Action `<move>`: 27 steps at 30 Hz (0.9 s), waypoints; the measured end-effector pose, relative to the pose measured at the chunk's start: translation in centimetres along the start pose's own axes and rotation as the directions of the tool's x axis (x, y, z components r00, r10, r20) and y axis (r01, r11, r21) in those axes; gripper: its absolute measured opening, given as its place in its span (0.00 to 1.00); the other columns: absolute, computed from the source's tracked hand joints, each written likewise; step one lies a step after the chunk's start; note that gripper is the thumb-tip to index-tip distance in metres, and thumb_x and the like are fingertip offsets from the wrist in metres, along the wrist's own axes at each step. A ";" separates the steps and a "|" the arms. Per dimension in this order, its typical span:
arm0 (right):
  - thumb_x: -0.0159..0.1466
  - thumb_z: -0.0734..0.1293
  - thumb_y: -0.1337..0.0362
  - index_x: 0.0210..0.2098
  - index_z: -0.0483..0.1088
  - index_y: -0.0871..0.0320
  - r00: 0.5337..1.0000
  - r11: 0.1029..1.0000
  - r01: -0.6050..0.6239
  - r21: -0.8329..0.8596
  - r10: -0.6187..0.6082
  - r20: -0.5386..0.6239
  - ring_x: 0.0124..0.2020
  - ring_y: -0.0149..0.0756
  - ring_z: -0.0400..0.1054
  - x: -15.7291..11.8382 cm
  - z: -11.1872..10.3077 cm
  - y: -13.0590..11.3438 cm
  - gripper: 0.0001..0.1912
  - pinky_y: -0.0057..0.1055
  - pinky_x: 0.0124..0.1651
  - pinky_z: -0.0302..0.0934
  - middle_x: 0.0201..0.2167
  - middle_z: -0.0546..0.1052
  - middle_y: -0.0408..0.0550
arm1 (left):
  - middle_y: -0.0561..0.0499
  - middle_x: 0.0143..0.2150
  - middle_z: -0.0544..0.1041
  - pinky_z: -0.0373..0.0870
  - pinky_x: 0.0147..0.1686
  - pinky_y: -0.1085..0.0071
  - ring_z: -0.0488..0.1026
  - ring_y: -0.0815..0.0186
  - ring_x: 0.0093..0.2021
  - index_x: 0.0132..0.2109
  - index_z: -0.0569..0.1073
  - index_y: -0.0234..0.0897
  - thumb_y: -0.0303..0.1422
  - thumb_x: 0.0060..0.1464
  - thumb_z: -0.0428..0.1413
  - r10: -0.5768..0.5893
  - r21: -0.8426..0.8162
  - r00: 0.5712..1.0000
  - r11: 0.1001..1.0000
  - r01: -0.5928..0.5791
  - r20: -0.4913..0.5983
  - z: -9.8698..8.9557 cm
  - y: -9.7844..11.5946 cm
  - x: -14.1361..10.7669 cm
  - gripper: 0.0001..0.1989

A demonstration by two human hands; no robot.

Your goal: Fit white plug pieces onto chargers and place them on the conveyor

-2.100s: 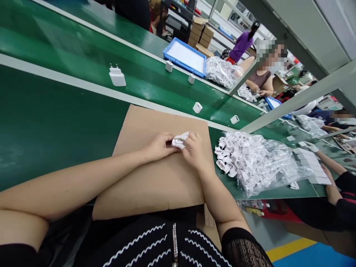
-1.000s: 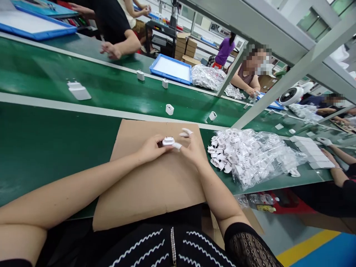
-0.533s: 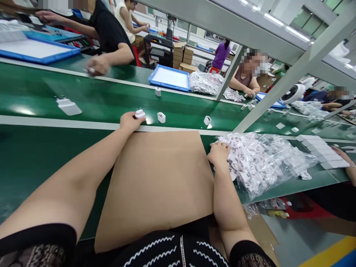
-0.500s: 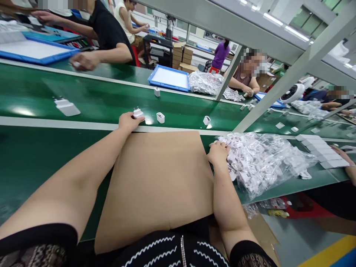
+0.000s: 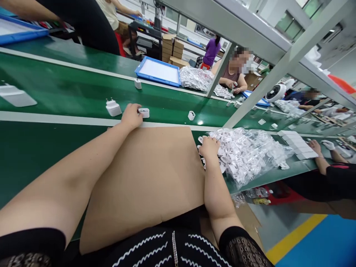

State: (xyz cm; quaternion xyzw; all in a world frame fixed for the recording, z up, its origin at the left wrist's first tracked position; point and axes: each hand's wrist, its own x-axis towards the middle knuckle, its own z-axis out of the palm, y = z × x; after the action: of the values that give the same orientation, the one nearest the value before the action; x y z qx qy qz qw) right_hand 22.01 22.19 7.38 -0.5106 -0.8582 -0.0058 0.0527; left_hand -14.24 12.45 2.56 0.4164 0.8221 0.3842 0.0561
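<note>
My left hand (image 5: 131, 117) is at the green belt, its fingers closed on the near end of a white charger housing (image 5: 144, 112) with an open top. Left of it a white plug charger (image 5: 113, 107) stands on the belt, two pins up. My right hand (image 5: 209, 147) rests with curled fingers at the left edge of a heap of small white plastic pieces (image 5: 233, 148), partly inside a clear bag; what its fingers hold is hidden. Another white housing (image 5: 191, 115) lies on the belt between my hands. A brown cardboard sheet (image 5: 150, 178) lies before me, under my forearms.
A larger white charger (image 5: 17, 96) lies far left on the belt, a small one (image 5: 137, 83) near its far rail. A blue-rimmed tray (image 5: 158, 72) stands beyond. A slanted metal post (image 5: 258, 78) rises at right. Co-workers sit across the belt and at right.
My left hand has let go of the pinned charger and moved right to the open housing. My right hand stays at the heap. The whole view has shifted, with things appearing further left.
</note>
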 end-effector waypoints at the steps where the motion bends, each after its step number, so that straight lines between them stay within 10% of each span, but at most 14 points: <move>1: 0.65 0.67 0.70 0.56 0.75 0.58 1.000 1.000 -0.002 -0.008 0.002 0.031 0.57 0.55 0.70 0.1 0.1 0.0 0.20 0.50 0.60 0.54 0.53 0.78 0.61 | 0.37 0.61 0.68 0.62 0.68 0.54 0.70 0.51 0.59 0.59 0.71 0.26 0.28 0.62 0.56 0.004 -0.002 1.000 1.000 -0.004 -0.011 -0.1 -0.1 -0.3 0.19; 7: 0.66 0.67 0.66 0.53 0.75 0.57 0.997 0.993 0.040 0.113 -0.047 0.058 0.54 0.50 0.74 0.5 0.3 -0.8 0.16 0.45 0.59 0.56 0.51 0.79 0.56 | 0.30 0.70 0.56 0.56 0.71 0.56 0.62 0.46 0.69 0.64 0.65 0.26 0.33 0.56 0.65 -0.020 0.005 0.997 1.000 0.020 -0.078 0.3 0.2 -2.0 0.33; 16: 0.63 0.64 0.74 0.54 0.72 0.57 0.995 0.944 0.084 0.319 -0.097 0.026 0.53 0.45 0.72 0.7 1.1 -0.6 0.20 0.41 0.58 0.61 0.53 0.77 0.54 | 0.37 0.62 0.76 0.64 0.68 0.49 0.72 0.45 0.63 0.61 0.73 0.33 0.28 0.51 0.61 -0.171 -0.148 0.964 0.979 0.143 -0.203 -0.2 1.0 -1.7 0.28; 22: 0.64 0.69 0.61 0.46 0.77 0.58 0.982 0.647 0.173 0.742 -0.174 -0.078 0.40 0.35 0.73 0.4 1.0 -2.0 0.12 0.33 0.48 0.69 0.48 0.74 0.51 | 0.44 0.59 0.80 0.71 0.62 0.57 0.78 0.52 0.57 0.65 0.72 0.41 0.41 0.57 0.61 0.116 -0.373 0.988 0.925 -0.069 0.105 0.7 4.9 -11.8 0.29; 27: 0.63 0.67 0.68 0.41 0.77 0.56 0.928 0.661 0.292 0.691 -0.370 -0.038 0.41 0.36 0.73 -1.6 0.7 -3.8 0.08 0.33 0.48 0.68 0.42 0.77 0.47 | 0.42 0.60 0.78 0.71 0.62 0.55 0.77 0.53 0.58 0.68 0.69 0.40 0.44 0.60 0.60 0.225 -0.455 0.942 0.886 -0.092 0.249 1.7 5.1 -19.4 0.32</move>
State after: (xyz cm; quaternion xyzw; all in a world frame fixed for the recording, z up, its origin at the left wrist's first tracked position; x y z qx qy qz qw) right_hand 19.37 19.00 6.75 -0.2893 -0.8786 0.3289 0.1900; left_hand 2.32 1.13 0.37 0.5121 0.6600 0.4955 0.2379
